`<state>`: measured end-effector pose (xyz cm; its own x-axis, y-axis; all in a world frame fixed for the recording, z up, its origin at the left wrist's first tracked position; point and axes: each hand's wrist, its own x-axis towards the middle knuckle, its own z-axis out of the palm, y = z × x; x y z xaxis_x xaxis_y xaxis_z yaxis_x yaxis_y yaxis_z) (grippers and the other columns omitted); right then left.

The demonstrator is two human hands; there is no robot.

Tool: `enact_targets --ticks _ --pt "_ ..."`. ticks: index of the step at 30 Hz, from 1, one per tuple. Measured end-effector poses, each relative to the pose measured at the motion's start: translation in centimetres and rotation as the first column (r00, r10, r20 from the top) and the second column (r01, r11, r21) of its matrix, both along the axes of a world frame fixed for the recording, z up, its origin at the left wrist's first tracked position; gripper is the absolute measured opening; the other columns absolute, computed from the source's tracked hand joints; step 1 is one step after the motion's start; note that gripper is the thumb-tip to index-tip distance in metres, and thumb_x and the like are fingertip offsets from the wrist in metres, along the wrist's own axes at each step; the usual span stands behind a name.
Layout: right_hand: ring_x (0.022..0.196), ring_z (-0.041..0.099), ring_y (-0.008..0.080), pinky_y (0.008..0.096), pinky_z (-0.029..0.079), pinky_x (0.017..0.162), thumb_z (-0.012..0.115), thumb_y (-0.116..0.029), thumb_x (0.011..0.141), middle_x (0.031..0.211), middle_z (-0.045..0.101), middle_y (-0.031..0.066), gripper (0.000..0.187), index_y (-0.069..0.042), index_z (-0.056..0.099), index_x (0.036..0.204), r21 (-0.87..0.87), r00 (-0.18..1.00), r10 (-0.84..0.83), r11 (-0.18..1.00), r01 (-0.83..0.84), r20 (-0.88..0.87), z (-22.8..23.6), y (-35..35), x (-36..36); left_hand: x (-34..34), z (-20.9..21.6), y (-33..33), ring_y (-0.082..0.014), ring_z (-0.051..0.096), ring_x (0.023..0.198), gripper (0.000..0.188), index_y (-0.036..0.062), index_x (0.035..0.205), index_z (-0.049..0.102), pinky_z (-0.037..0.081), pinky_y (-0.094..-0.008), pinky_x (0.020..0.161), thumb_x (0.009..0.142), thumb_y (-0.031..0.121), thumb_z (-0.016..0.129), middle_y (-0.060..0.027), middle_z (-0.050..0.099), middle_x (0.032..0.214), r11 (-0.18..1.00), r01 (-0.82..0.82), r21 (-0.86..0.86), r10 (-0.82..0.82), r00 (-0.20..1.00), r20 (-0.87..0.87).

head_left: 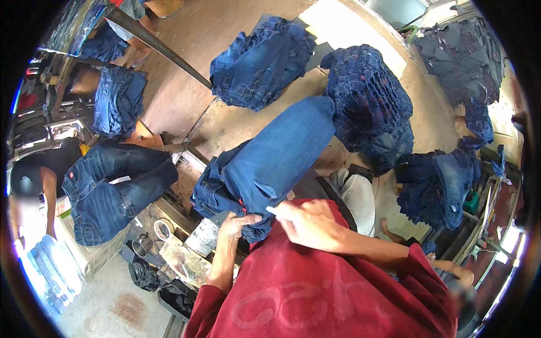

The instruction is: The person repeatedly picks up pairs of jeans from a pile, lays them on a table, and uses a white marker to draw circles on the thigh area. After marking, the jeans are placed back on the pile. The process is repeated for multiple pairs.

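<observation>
A pair of blue jeans (290, 146) lies across my lap, one leg stretched away from me toward the far right. My left hand (239, 225) is closed on the bunched denim at its near end, thumb on top. Beside it, a small red spot shows on the cloth. My right hand (310, 222) is closed round a small white object (273, 210), whose tip points left at the denim. The fingers hide most of it, so its kind cannot be made out.
Heaps of jeans (259, 65) and dark denim (369, 96) lie on the floor ahead. More jeans (118, 188) rest at left, near a tape roll (164, 229) on a cluttered worktable. A metal pole (163, 48) slants across the far left. Other people sit at both sides.
</observation>
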<state>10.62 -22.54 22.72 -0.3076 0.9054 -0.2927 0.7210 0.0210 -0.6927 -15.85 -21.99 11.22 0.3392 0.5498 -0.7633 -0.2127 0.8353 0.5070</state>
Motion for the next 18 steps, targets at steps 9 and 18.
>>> enact_targets --ticks 9,18 --pt "0.052 0.051 0.016 0.0383 0.044 0.049 0.081 -0.049 0.099 0.073 0.06 -0.0027 0.042 -0.013 0.06 0.098 -0.516 0.303 -0.942 0.335 0.789 -0.149 -17.6 10.2 17.0 -6.3 -0.8 -2.5 -0.0313 0.071 0.125 0.063 0.0074 0.15 0.059 0.058 -0.0546 0.108 0.096 0.027 0.085 -0.0101 0.071 0.139 0.857 -0.508 -0.092 0.462 0.834 -0.302" --pt "0.046 0.037 0.0042 0.0276 0.029 0.04 0.093 -0.035 0.09 0.065 0.045 -0.0086 0.044 -0.019 0.053 0.079 -0.627 0.06 -0.979 0.17 0.761 -0.193 -25.5 24.0 25.0 -2.3 -0.4 -1.4 -0.0283 0.06 0.14 0.05 0.0076 0.156 0.053 0.047 -0.0555 0.119 0.107 0.014 0.066 -0.0085 0.06 0.154 0.874 -0.443 0.201 0.48 0.849 -0.218"
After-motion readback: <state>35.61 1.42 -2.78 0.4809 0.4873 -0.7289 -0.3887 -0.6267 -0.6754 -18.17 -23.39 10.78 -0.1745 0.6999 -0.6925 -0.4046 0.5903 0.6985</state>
